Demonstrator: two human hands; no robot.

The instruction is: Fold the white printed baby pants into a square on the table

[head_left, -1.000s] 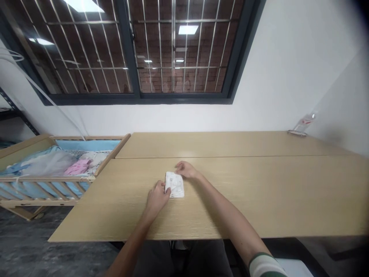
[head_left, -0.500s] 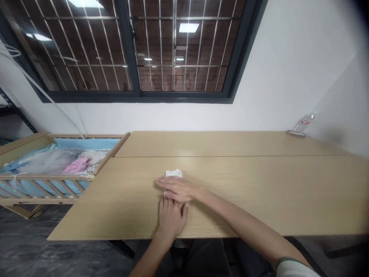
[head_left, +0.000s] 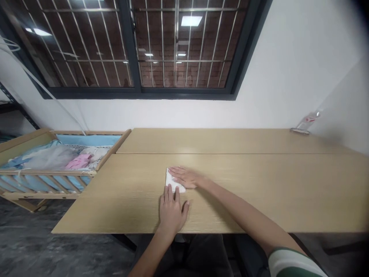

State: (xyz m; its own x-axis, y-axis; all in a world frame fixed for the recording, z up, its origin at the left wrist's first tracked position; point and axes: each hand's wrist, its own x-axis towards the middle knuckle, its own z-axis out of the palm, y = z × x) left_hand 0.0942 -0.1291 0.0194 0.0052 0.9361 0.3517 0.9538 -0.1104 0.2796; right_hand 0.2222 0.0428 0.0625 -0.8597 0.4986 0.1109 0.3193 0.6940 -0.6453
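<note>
A small white square sheet (head_left: 170, 179), like a folded tissue or paper napkin, lies flat on the light wooden table (head_left: 245, 192). My left hand (head_left: 172, 211) rests palm down on the tabletop, its fingertips on the sheet's near edge and its thumb spread to the right. Across the sheet's upper right part lies my right hand (head_left: 184, 177), flat with fingers stretched to the left. It is slightly blurred. The part of the sheet under the right fingers is hidden.
A clear plastic bottle (head_left: 309, 120) and a flat dark object (head_left: 300, 131) are at the table's far right corner. On the left stands a wooden crib (head_left: 95, 175) with blue lining and cloths. A barred window (head_left: 184, 93) is set in the wall behind.
My right hand has moved up and to the right over the sheet, uncovering more of it. My left hand stays at the near edge. The view has tilted slightly.
</note>
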